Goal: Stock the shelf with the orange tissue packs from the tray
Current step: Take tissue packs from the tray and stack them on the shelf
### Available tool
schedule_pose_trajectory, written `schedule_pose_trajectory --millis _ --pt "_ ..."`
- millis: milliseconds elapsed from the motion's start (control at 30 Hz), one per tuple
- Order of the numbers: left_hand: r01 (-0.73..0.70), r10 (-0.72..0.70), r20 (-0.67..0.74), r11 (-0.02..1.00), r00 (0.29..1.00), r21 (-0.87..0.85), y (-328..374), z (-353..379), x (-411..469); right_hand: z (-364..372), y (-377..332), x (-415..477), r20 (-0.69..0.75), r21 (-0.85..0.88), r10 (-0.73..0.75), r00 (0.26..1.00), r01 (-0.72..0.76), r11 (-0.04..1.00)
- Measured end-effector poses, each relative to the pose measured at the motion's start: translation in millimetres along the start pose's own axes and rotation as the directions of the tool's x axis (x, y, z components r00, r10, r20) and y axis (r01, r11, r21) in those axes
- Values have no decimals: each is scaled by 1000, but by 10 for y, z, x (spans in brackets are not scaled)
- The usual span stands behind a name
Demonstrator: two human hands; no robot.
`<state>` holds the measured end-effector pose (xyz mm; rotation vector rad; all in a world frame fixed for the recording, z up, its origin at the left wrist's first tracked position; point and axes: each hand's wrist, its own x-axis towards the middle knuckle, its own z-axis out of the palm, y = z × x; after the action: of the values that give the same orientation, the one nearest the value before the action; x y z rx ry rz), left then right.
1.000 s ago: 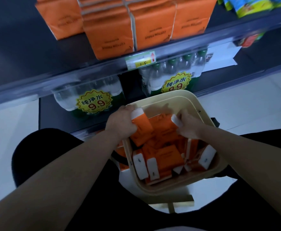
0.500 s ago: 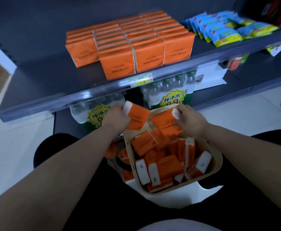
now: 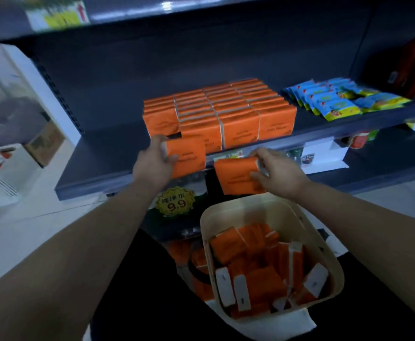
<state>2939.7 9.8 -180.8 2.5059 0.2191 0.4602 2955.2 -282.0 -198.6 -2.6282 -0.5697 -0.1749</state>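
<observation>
Bare forearms (image 3: 73, 247), left hand (image 3: 152, 166), right hand (image 3: 279, 172), black trousers (image 3: 137, 303).

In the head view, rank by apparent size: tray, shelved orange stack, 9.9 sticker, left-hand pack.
1. Tray, largest, though nearest the camera.
2. Shelved orange stack.
3. Left-hand pack and 9.9 sticker look alike; unranked.

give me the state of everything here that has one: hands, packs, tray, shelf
left hand, grips an orange tissue pack at the shelf's front edge
right hand, grips a second orange tissue pack between tray and shelf
cream plastic tray, partly full of jumbled orange packs
dark metal shelf, partly stocked
shelved orange packs, upright in tidy rows
</observation>
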Motion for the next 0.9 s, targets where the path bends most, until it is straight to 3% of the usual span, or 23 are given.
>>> schedule_pose_trajectory --millis 100,200,500,733,900 --pt "62 -62 -147 998 987 -2 -163 -273 276 -49 -238 286 -49 13 -66 997 67 998" --pt "108 -101 -172 993 980 35 -385 -449 509 -31 -482 534 -59 9 -132 990 132 991" --pt "59 -56 -67 998 996 35 -769 -379 1119 149 -999 1152 -24 -96 -318 948 314 945" --pt "23 -24 72 1000 997 16 -938 -282 1576 379 -1211 1455 12 -61 -255 967 255 965" --pt "35 -31 80 998 996 -48 -998 -204 1892 459 -1257 1653 -17 -96 -250 968 248 964"
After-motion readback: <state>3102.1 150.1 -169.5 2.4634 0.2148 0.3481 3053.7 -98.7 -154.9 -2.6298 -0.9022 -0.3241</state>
